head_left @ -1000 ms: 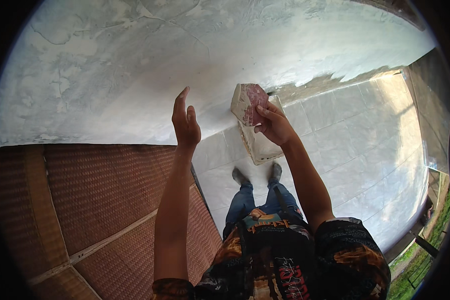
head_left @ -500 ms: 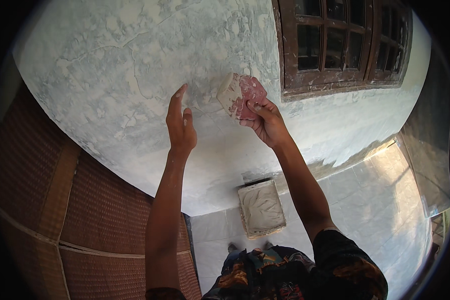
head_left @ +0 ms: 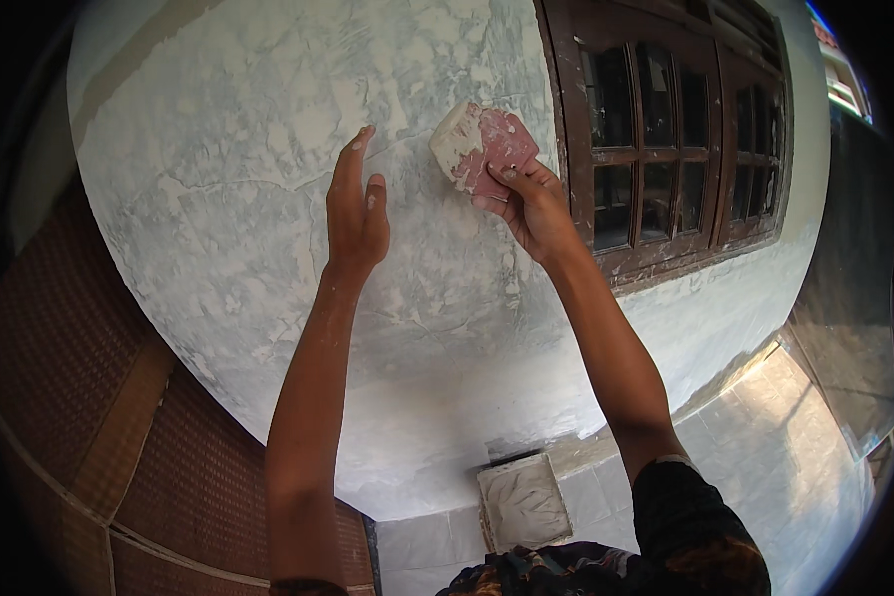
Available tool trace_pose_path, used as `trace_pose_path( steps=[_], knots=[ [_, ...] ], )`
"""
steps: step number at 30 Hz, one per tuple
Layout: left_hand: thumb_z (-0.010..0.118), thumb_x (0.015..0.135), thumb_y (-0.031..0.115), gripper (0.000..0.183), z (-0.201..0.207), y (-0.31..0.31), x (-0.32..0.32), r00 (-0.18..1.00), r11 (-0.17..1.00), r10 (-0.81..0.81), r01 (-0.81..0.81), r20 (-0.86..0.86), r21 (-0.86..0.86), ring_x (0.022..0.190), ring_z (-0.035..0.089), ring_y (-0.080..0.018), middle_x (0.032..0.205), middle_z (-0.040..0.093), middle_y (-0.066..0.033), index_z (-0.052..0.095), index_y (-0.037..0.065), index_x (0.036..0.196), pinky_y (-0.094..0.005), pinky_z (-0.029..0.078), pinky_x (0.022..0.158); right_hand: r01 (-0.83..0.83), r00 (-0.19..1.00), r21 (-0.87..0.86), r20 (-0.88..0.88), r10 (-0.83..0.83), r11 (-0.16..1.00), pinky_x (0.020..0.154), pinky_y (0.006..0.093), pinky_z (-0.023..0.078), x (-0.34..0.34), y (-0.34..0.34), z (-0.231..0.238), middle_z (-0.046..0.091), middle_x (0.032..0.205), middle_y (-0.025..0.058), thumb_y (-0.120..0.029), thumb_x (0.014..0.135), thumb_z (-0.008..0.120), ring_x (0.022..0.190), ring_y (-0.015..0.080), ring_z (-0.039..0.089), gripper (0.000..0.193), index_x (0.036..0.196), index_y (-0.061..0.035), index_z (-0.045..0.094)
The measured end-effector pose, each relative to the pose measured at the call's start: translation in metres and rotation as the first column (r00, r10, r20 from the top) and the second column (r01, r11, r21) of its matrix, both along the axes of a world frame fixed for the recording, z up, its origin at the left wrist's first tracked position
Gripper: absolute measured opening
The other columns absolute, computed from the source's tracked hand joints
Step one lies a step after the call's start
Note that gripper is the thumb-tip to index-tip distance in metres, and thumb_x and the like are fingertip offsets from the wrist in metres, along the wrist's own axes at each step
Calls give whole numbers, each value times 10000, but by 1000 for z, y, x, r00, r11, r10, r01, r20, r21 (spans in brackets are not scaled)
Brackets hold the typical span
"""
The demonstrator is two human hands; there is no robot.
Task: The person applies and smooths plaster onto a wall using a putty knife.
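In my right hand (head_left: 538, 211) is a reddish-pink flat putty scraper (head_left: 510, 144), pinched between thumb and fingers. A thick band of whitish putty (head_left: 458, 144) coats its left edge. My left hand (head_left: 358, 214) is raised to the left of the scraper, empty, its fingers stretched out and the thumb apart, with putty smudges on the fingertips. Both hands are in front of a wall (head_left: 238, 228) patched with white and grey putty. Whether the scraper touches the wall, I cannot tell.
A rectangular container of putty (head_left: 526, 504) stands on the grey tiled floor (head_left: 422, 541) at the foot of the wall. To the right is a brown wooden window (head_left: 656, 157) with small panes. Brown woven panels (head_left: 194, 477) stand along the left side.
The view has tilted upward, so the window and the putty container sit lower in the picture. Both hands have risen along the wall, the right one still holding the putty scraper.
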State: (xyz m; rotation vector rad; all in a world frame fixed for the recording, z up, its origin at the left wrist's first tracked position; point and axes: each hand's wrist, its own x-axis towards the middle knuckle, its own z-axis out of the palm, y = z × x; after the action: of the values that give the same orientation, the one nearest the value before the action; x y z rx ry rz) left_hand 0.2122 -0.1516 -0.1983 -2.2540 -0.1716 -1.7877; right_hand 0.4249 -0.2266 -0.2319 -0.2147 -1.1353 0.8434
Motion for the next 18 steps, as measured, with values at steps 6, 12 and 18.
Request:
trace_pose_path(
  steps=[6, 12, 18],
  knots=[
    [385, 941, 155, 500, 56, 29, 10, 998, 995, -57, 54, 41, 78, 1321, 462, -416, 1390, 493, -275, 433, -84, 1378, -454, 351, 1118, 210, 975, 107, 57, -217, 972, 756, 324, 643, -2, 18, 70, 674, 1064, 159, -19, 931, 575, 906, 208, 691, 205, 1113, 70, 612],
    [404, 924, 132, 501, 111, 43, 24, 995, 983, -83, 72, 59, 170, 1310, 464, -429, 1378, 493, -289, 437, -102, 1365, -453, 359, 1110, 334, 930, 220, 78, -358, 916, 742, 279, 635, 6, 39, 137, 679, 1059, 145, -53, 955, 569, 893, 174, 691, 217, 1126, 75, 607],
    [408, 943, 152, 484, 160, 50, 39, 991, 966, -80, 50, 108, 255, 1290, 474, -436, 1368, 497, -287, 446, -86, 1362, -457, 370, 1093, 352, 911, 297, 108, -397, 888, 759, 297, 632, 20, 56, 184, 676, 1053, 150, -57, 957, 570, 891, 185, 685, 224, 1129, 82, 604]
  ],
)
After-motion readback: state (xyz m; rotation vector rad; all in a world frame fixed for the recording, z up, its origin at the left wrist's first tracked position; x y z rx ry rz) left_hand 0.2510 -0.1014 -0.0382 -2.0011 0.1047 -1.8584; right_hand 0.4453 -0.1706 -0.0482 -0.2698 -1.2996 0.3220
